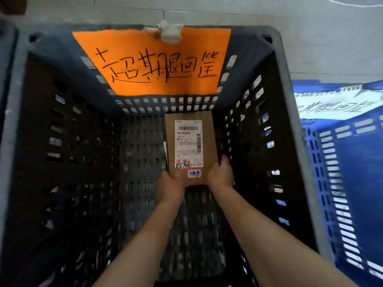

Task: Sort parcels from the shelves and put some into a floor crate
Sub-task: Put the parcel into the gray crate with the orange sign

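Slippage is the main risk here: the brown cardboard parcel with a white shipping label (190, 148) is gripped only at its near end, so its far end could tip down and strike the floor of the dark grey slatted plastic crate (165, 104) corner-first if either grip loosens early. Letting go from a height could also dent the box or flip it label-down. The parcel sits deep inside the crate, right of centre and close to the far wall, below the orange paper sign with black handwriting (153, 61); whether it already rests on the bottom cannot be told. The left hand (171, 187) pinches the near left corner, thumb on the top face. The right hand (220, 176) curls around the right edge, fingers wrapped over the side. Neither hand is spread; both 2 hands clasp the cardboard. A blue slatted plastic crate (342, 162) stands just beside the grey one, on the right.
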Available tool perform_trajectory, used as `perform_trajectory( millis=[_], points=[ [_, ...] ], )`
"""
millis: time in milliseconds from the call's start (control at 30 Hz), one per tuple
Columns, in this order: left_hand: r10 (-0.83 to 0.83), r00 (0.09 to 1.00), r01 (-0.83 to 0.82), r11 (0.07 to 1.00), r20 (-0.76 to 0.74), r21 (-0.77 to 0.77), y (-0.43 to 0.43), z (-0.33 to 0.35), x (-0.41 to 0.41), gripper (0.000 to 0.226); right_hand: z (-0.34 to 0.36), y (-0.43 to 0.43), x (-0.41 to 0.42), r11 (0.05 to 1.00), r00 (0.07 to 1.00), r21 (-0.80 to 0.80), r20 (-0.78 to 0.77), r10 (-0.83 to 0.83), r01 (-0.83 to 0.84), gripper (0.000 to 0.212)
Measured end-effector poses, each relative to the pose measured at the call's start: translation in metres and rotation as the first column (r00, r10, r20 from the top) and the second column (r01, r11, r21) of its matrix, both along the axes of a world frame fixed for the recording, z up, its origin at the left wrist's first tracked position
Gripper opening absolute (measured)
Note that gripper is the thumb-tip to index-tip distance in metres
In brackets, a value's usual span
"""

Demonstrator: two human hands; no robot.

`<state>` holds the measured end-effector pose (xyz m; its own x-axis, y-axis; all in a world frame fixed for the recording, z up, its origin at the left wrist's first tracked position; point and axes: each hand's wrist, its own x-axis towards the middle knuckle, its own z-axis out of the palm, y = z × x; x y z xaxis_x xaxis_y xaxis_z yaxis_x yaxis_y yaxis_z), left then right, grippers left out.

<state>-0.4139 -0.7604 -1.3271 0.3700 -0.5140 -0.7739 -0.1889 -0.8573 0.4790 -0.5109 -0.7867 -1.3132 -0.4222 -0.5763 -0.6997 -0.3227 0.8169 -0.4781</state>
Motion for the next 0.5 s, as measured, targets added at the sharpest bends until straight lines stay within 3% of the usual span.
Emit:
perform_trajectory(
  millis=[233,500],
  points=[
    [0.048,0.996,-0.045,0.998,-0.076,0.035,0.009,0.148,0.011,0.040,0.121,0.025,0.005,0.985,0.987,0.060,0.020,0.161,-0.162,0.037],
    [0.244,0.943,-0.265,0.962,-0.227,-0.067,0.046,0.380,0.086,0.044,0.358,0.022,0.068,0.913,0.910,-0.072,0.089,0.406,-0.401,0.037]
  ],
)
